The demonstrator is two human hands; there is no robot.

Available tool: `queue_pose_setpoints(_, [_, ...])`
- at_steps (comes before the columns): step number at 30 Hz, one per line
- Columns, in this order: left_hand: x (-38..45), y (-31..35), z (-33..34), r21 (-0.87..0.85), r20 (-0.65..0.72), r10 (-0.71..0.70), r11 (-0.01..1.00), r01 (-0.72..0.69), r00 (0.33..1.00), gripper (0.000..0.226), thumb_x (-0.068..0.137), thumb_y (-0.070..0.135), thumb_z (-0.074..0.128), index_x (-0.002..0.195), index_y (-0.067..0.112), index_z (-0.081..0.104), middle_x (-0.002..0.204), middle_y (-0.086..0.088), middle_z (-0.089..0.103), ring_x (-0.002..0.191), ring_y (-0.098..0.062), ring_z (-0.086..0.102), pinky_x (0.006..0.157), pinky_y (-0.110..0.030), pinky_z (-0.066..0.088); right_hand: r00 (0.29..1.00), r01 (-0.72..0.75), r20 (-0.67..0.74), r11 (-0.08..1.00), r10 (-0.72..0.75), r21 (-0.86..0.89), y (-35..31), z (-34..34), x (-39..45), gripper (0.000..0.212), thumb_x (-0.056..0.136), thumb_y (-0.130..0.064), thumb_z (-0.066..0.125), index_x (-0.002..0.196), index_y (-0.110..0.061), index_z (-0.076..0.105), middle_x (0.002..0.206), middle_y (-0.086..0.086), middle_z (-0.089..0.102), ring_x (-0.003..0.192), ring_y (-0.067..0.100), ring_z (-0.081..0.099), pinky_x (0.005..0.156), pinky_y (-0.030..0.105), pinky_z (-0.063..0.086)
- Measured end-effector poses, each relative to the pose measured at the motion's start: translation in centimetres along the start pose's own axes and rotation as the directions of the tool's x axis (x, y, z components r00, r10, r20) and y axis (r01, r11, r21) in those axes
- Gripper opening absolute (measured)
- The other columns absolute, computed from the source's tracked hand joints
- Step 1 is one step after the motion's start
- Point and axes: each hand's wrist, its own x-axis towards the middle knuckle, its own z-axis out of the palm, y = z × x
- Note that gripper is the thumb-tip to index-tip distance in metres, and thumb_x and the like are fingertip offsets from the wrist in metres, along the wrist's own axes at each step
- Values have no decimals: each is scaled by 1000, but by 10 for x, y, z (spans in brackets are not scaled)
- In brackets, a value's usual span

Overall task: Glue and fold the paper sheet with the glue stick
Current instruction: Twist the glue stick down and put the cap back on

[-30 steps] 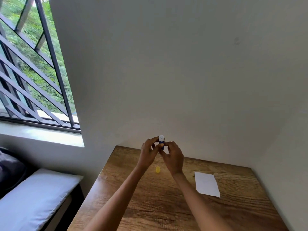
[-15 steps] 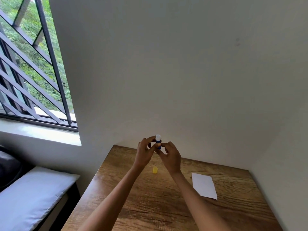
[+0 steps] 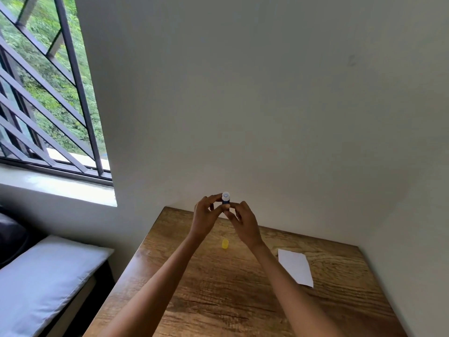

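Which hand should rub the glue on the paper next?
Probably the right hand. Both hands pinch the uncapped glue stick above the table, but the paper sheet lies on the right side, nearer that hand. The left hand would have to cross over.

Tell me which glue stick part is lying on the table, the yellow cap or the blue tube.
The yellow cap. It sits alone on the wooden table, while the blue tube is held up above the table by the left hand and right hand.

Glue stick (image 3: 226,198) base behind fingers (image 3: 220,209)
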Motion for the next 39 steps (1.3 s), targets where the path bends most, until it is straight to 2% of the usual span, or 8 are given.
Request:
queue_pose_setpoints(6, [1,-1,-11,-70,36,-16,997,19,999,25,81,7,67,105,14,70,100,-4,73,74,-14,56,63,-22,36,983,55,174,998,-52,-11,-7,8,2,22,95,-18,51,115,-10,56,84,-2,43,69,7,44,63,17,35])
queue_pose_setpoints(10, [3,-1,-15,-26,45,-2,1000,3,999,25,80,8,69,105,11,71,100,-2,72,81,-26,57,65,-19,37,998,-5,-61,994,-2,-114,-9,11,3,19,84,-30,65,99,-18,66,69,-16,42,58,1,43,54,12,28])
queue_pose_setpoints(14, [-3,0,-9,-18,48,43,999,-42,998,26,75,7,73,99,17,72,98,5,72,73,-3,51,62,-8,35,969,-63,-241,998,58,-14,-15,26,-3,24,80,-22,71,77,-20,48,68,-10,46,54,4,41,48,11,30])
queue_pose_setpoints(17, [-5,-6,-11,-18,54,5,1000,-4,999,31,73,8,74,99,24,71,92,12,69,67,4,48,60,-6,36,988,-60,-144,998,61,8,-11,24,-5,23,81,-22,69,79,-19,47,65,-13,40,55,4,40,49,13,29])
queue_pose_setpoints(21, [-5,-15,-16,-13,49,-47,999,48,998,32,73,8,74,102,23,71,92,4,71,64,-3,46,59,-10,35,996,55,78,998,-52,-35,-3,15,-8,24,91,-17,55,115,-16,58,75,-16,40,63,1,44,55,13,31])
queue_pose_setpoints(31, [-15,-17,-7,4,67,-35,999,35,997,38,74,8,72,104,31,67,84,1,69,63,-4,43,58,-11,34,990,-23,-137,997,12,-73,2,27,-18,23,84,-25,67,81,-14,46,74,-2,48,58,12,43,49,15,29])
queue_pose_setpoints(37, [-14,-21,-6,-12,37,-74,997,74,997,33,75,5,71,105,19,70,85,9,68,63,-1,47,59,-8,35,995,54,93,990,-42,-130,8,26,-18,22,94,-24,51,111,-10,54,96,4,50,71,7,48,58,18,36])
queue_pose_setpoints(39, [-15,-20,-3,13,4,-80,997,80,997,31,75,4,71,104,15,71,81,11,65,62,1,48,59,-6,35,998,40,52,985,-32,-165,10,28,-20,20,94,-22,51,109,-9,57,96,7,51,70,10,49,57,21,35])
